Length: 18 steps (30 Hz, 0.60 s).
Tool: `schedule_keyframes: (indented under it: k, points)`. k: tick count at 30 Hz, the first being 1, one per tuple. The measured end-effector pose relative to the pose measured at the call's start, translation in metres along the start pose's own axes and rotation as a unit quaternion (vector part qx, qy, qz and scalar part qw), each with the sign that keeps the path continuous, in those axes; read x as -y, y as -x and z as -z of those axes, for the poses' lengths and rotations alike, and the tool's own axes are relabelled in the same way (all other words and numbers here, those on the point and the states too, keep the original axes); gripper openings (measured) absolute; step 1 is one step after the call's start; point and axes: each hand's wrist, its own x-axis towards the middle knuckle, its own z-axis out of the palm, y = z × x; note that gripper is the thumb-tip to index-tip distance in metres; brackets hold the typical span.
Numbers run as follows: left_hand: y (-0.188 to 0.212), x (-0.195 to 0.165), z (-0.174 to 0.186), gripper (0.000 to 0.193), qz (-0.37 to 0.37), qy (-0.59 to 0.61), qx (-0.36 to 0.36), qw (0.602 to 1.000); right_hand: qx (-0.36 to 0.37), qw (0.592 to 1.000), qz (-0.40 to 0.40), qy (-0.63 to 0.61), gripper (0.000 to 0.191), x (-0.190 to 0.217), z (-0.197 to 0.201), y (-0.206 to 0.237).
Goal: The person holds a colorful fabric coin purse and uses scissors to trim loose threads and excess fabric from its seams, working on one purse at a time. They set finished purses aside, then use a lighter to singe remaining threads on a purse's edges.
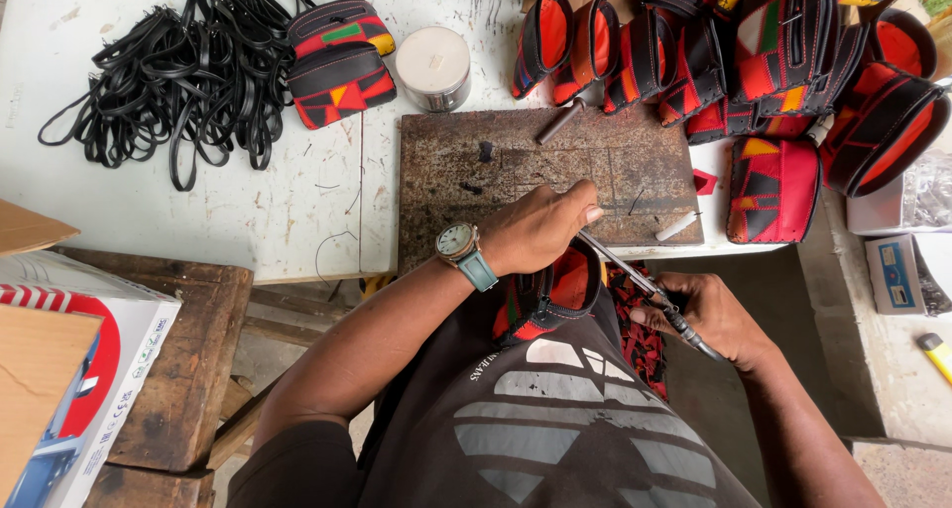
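So we've got a red-and-black pouch (545, 295) in our lap, left hand (540, 228) clamped over its top edge. Right hand (709, 315) grips scissors (640, 285) just beside it, blades angled toward the pouch. Ahead: rusty metal slab (496, 171) on a scuffed white table (248, 201), with finished pouches (773, 62) piled up.

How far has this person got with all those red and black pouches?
Many look done: a heap of pouches lies at the table's far right, two more beside the black straps. In hand: the left hand steadies one pouch at the table edge while the right hand works scissors on it. The straps lie unattached, so fitting them may remain.
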Motion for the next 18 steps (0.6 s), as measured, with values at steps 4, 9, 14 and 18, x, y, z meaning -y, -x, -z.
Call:
schedule_keyframes:
  k: [4, 9, 14, 18]
  points:
    - [-0.001, -0.003, 0.001, 0.024, 0.007, 0.000, 0.009, 1.000, -0.005, 1.000, -0.002, 0.015, 0.036, -0.005, -0.001, -0.001]
    - [0.002, 0.003, -0.001, 0.024, 0.024, -0.006, 0.003, 1.000, 0.007, 0.998, -0.023, 0.050, 0.040, -0.018, -0.002, 0.000]
    - [0.001, 0.009, -0.010, 0.024, 0.062, 0.009, -0.005, 0.998, -0.049, 0.967, 0.084, -0.234, 0.022, -0.011, 0.004, 0.011]
    - [-0.003, 0.025, -0.031, 0.024, 0.065, 0.010, -0.011, 0.998, -0.103, 0.961, 0.184, -0.182, 0.025, 0.035, -0.011, -0.009]
